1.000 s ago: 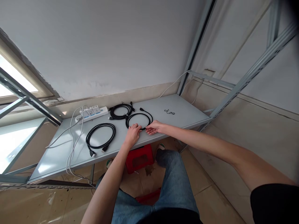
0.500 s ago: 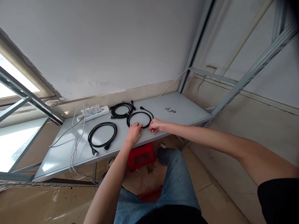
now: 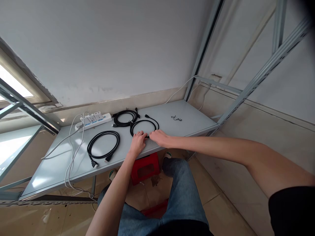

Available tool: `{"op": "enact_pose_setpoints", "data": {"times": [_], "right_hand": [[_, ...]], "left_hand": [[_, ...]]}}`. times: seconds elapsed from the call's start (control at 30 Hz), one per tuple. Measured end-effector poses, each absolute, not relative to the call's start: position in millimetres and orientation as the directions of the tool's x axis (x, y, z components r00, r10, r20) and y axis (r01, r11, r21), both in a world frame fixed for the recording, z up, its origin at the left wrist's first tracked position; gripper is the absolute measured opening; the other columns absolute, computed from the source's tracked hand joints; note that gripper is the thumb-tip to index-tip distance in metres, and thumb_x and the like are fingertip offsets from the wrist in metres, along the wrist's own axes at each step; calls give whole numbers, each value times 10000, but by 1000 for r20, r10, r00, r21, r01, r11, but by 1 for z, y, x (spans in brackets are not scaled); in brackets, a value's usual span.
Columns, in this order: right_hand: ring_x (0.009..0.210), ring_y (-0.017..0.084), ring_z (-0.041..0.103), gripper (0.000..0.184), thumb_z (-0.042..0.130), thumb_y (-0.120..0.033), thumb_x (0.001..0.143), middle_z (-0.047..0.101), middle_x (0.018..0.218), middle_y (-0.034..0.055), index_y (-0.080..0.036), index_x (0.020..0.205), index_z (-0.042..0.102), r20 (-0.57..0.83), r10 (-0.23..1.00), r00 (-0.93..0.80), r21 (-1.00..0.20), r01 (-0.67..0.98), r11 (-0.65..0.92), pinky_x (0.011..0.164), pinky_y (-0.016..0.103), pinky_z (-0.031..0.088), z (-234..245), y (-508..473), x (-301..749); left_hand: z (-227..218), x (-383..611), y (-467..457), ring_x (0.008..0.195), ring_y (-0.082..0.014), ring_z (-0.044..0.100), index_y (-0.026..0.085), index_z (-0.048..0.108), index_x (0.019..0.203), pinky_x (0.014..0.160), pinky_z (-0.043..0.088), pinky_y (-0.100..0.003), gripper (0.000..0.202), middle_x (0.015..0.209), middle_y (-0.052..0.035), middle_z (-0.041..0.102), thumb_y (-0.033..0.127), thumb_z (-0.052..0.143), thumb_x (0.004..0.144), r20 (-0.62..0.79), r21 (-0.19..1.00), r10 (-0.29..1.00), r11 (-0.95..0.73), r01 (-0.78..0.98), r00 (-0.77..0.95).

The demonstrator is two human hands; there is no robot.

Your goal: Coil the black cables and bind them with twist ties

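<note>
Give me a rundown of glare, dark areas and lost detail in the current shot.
Head view: window blown out to white; head view: glare toward the left end of the shelf; head view: top-right corner black; head view: black coil at the left hand shows little surface detail.

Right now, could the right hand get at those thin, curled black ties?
Likely yes: nothing visible stands between the right hand and the ties, though it is at the round black cable coil.

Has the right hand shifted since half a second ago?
Yes, the right hand has moved left, nearer the left hand, judged against the white power strip.
</note>
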State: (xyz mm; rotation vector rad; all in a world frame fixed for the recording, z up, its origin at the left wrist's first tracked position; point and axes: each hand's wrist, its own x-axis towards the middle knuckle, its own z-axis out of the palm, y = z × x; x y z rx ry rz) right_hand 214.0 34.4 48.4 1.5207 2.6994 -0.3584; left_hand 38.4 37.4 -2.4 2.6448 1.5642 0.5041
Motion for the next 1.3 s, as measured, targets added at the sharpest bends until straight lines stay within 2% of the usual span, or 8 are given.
{"op": "enact_pose_setpoints", "data": {"times": [0.13, 0.2, 0.3, 0.7, 0.87, 1.07, 1.17, 1.3], "right_hand": [[774, 231, 732, 201, 621, -143, 962, 755, 835, 148, -137, 769, 677, -192, 945, -264, -463, 874, 150, 729, 300, 588, 61, 42, 225], [587, 155, 663, 270, 615, -202, 996, 743, 747, 114, -136, 737, 658, -370, 915, -159, -659, 739, -138, 608, 267, 591, 64, 44, 229], [474, 91, 576, 250, 640, -193, 996, 726, 683, 80, -106, 762, 657, -511, 855, -92, -762, 510, -400, 523, 228, 581, 63, 47, 233], [448, 73, 578, 157, 821, -159, 832, 759, 691, 76, -83, 777, 694, -601, 797, -62, -717, 483, -503, 466, 171, 535, 57, 61, 233], [457, 103, 572, 115, 799, -126, 797, 744, 650, 79, -119, 732, 704, -493, 866, -80, -586, 767, -263, 518, 212, 540, 70, 66, 231], [1008, 330, 740, 226, 658, 74, 755, 776, 966, 198, -132, 796, 743, -97, 896, -434, -26, 901, 433, 889, 382, 575, 56, 39, 205], [1023, 333, 726, 255, 613, 76, 791, 769, 974, 202, -144, 809, 743, -80, 874, -480, 83, 870, 486, 900, 416, 564, 46, 33, 197], [988, 326, 734, 202, 704, 40, 753, 759, 921, 178, -142, 835, 732, -140, 895, -423, 48, 900, 433, 837, 354, 549, 62, 44, 206]], "left_hand": [[-4, 38, 39, 1038, -265, 584, 222, 624, 960, 843, 397, -387, 219, 1044, -96, 630, 136, 428, 1001, 276, 193, 846, -515, 836, 457], [-5, 37, 39, 1037, -266, 582, 219, 623, 956, 848, 393, -390, 223, 1033, -96, 629, 132, 424, 1004, 277, 196, 843, -519, 832, 460], [-6, 38, 39, 1040, -267, 578, 217, 633, 973, 857, 392, -394, 223, 1039, -98, 627, 132, 429, 1005, 273, 211, 848, -514, 832, 455], [-5, 38, 38, 1048, -266, 579, 225, 643, 991, 864, 391, -390, 229, 1051, -101, 626, 142, 430, 1008, 267, 233, 853, -508, 829, 448], [-5, 38, 39, 1048, -270, 578, 227, 651, 986, 866, 390, -396, 212, 1058, -102, 629, 147, 455, 997, 258, 233, 858, -502, 833, 445], [-4, 38, 37, 1046, -275, 579, 224, 641, 986, 846, 386, -394, 220, 1059, -102, 629, 122, 446, 982, 270, 223, 853, -506, 833, 446], [-3, 38, 36, 1042, -273, 579, 227, 641, 963, 848, 388, -394, 232, 1041, -98, 628, 105, 443, 970, 260, 210, 858, -498, 841, 443], [-1, 39, 36, 1038, -271, 579, 226, 643, 988, 849, 387, -395, 234, 1048, -100, 626, 113, 438, 980, 254, 209, 861, -493, 844, 440]]}}
